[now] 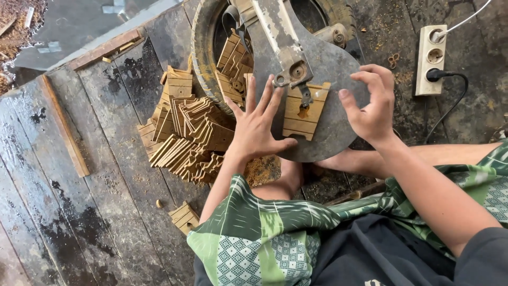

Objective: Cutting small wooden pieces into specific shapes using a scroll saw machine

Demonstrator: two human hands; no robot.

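A flat notched wooden piece [301,114] lies on the round grey metal table [333,79] of a scroll saw, right under the saw's arm [280,37]. My left hand [256,124] rests spread on the table, fingertips against the piece's left edge. My right hand [373,103] hovers at the piece's right side, fingers bent and apart, holding nothing. A heap of similar cut wooden pieces [185,132] lies on the floor left of the saw table.
An old tyre [203,53] surrounds the saw base. A white power strip [431,58] with a black plug lies at the right. Dark plank floor [79,212] with sawdust; one loose wooden piece [184,216] near my knee. My bare feet sit under the table.
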